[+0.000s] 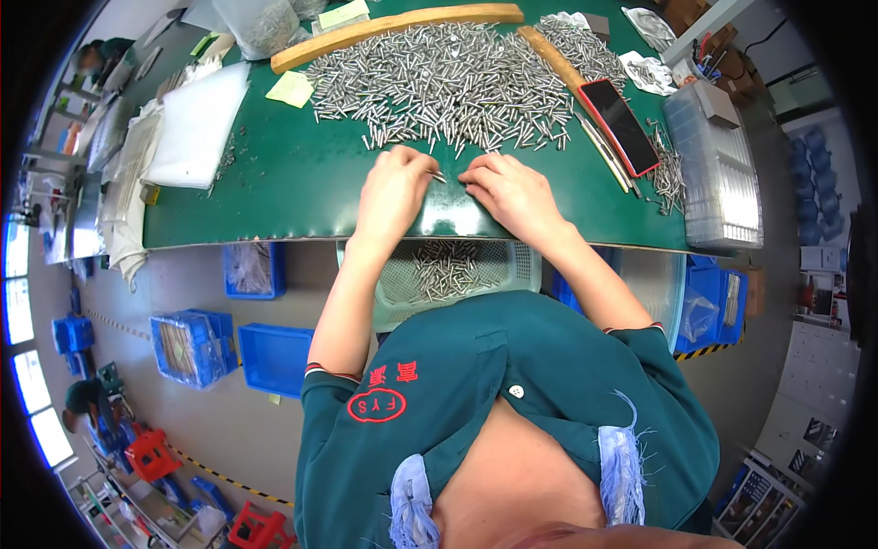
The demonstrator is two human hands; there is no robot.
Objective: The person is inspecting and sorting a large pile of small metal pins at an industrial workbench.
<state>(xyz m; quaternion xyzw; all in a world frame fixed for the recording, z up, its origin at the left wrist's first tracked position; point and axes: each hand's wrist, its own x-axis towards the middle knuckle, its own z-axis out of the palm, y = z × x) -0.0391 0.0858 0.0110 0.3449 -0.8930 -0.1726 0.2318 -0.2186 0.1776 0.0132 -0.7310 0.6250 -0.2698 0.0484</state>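
A wide heap of small metal pins [448,82] covers the far middle of the green table [302,197]. My left hand [395,190] is at the near side of the heap, its thumb and fingertips pinched on a metal pin [438,177] that sticks out to the right. Just right of it, my right hand [512,194] rests with its fingers curled together; whatever lies in them is too small or hidden to make out. Below the table edge, between my forearms, a pale green plastic basket [391,291] holds more pins [448,270].
Wooden bars [398,27] border the heap. A phone with a red case [618,126] lies right, beside thin pen-like tools [604,156] and loose pins [669,174]. Clear plastic trays [713,174] stand at the right edge. White foam sheets [197,128] lie left. Blue crates [274,357] sit below.
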